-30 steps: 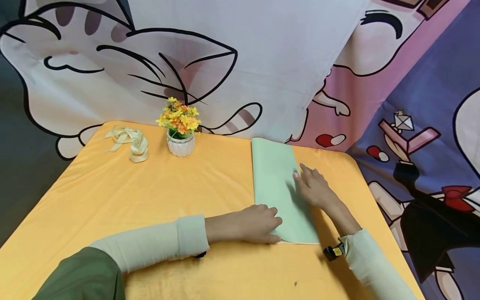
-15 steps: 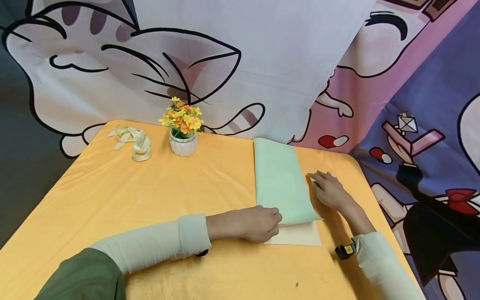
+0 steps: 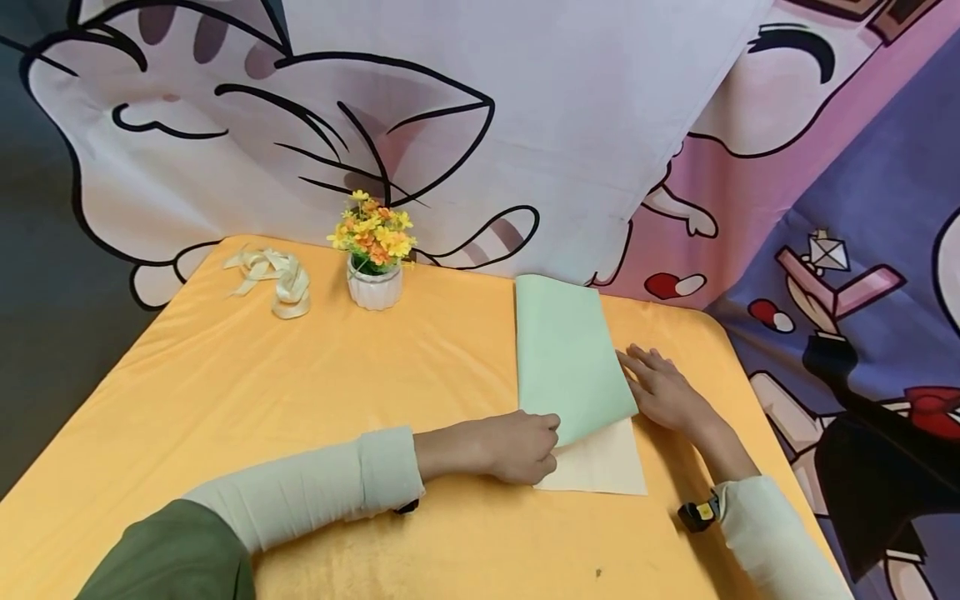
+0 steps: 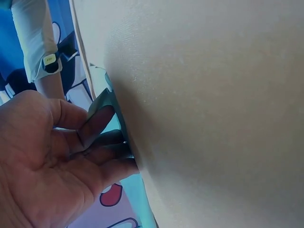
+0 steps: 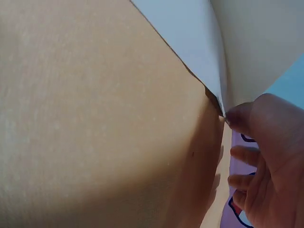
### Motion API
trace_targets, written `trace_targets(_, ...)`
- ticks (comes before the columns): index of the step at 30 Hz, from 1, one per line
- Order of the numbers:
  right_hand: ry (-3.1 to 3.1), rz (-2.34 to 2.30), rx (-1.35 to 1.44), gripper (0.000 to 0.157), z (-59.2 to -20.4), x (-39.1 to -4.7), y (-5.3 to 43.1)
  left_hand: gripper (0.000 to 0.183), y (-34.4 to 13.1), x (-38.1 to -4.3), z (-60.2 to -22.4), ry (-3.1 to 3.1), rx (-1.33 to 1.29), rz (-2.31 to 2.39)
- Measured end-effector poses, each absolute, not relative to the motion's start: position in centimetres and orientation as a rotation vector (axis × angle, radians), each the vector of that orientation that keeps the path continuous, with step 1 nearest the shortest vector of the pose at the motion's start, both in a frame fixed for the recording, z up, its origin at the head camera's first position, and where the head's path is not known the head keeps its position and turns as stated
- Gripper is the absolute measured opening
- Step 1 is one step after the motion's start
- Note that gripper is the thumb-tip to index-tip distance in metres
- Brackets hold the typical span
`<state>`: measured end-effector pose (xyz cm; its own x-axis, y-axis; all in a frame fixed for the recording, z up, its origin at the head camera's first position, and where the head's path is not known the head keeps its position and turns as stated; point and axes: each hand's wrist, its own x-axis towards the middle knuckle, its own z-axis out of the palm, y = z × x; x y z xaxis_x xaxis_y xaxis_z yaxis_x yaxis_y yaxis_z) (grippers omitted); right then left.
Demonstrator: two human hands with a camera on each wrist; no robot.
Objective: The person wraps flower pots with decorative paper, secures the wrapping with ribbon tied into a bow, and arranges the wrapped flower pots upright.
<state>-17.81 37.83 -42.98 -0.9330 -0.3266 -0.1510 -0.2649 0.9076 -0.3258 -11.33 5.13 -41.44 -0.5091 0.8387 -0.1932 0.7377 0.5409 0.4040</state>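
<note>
A light green sheet of paper [image 3: 566, 358] lies lengthwise on the table's right side, over a cream sheet [image 3: 607, 462] whose lower part shows below it. My left hand [image 3: 517, 447] pinches the green sheet's lower left edge, lifting it slightly. In the left wrist view, the left thumb and fingers hold a bent green edge [image 4: 100, 101]. My right hand [image 3: 666, 398] lies at the right edge of the papers with fingers extended. In the right wrist view, the right thumb [image 5: 237, 117] touches the corner of a pale sheet [image 5: 197, 42]; whether a finger backs it is hidden.
A yellow cloth [image 3: 360, 367] covers the table. Toward the back left stand a white pot [image 3: 375, 290] of yellow and orange flowers [image 3: 372, 233] and a cream ribbon [image 3: 288, 283]. A printed cartoon backdrop [image 3: 585, 150] hangs behind and to the right.
The green sheet's lower edge has drawn up and away, uncovering the cream sheet. My right hand has moved off the green sheet to its right edge; the left fingers have curled on the lower left edge.
</note>
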Motion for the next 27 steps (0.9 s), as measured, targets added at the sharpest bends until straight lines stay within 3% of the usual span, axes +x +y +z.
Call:
trace_targets(9, 2.843, -0.455, -0.537, 0.074, -43.7, -18.5, 37.3, 0.042, 5.1, -11.4, -41.7, 2.420, 1.288, 0.417)
trace_targets(27, 2.827, -0.421, -0.744, 0.074, -44.9, -20.2, 35.4, 0.035, 4.7, -12.5, -42.1, 2.343, 1.167, 0.647)
